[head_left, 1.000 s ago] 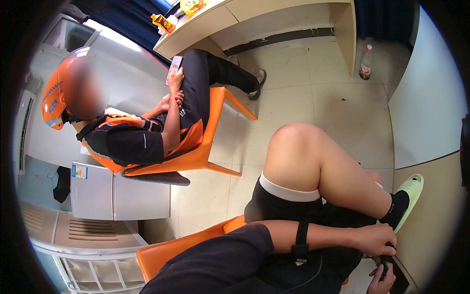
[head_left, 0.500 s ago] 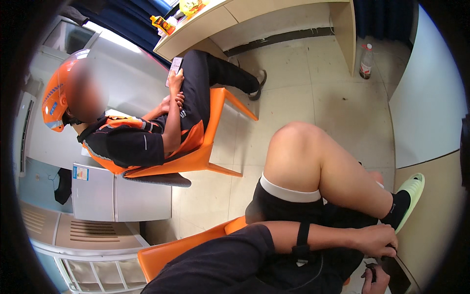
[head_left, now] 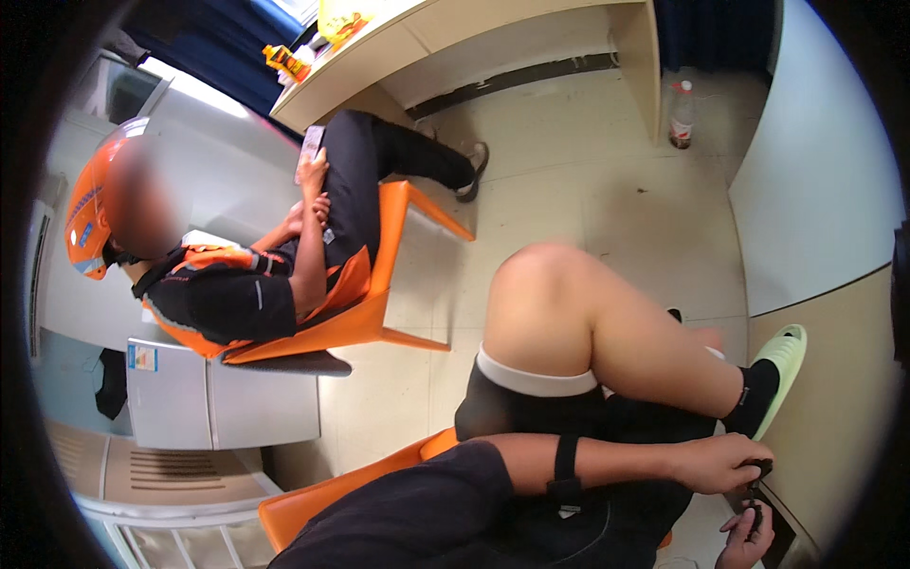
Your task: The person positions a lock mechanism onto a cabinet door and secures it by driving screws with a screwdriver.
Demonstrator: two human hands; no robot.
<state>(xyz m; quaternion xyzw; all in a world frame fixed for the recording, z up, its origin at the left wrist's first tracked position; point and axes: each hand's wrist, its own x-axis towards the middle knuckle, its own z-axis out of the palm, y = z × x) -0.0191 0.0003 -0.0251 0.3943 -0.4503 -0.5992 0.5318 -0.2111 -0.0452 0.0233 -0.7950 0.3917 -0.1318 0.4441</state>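
Observation:
My left hand reaches out at the lower right, its fingers closed on a small black object. Just below it, my right hand is partly cut off by the lower part of the picture. Its fingers pinch another small dark piece. Something thin and dark seems to run between the two hands, but its kind is too small to make out. A black band circles my left forearm. Both hands are beside my crossed leg and a pale green slipper.
A person in an orange helmet sits on an orange chair, holding a phone. A desk stands at the back, with a bottle on the floor beside it. A white fridge is at left; a pale panel rises at right.
The whole view has shifted, so the room sits further left. My right hand has moved slightly right relative to my left, and the dark pieces show more clearly. The seated person keeps the same pose.

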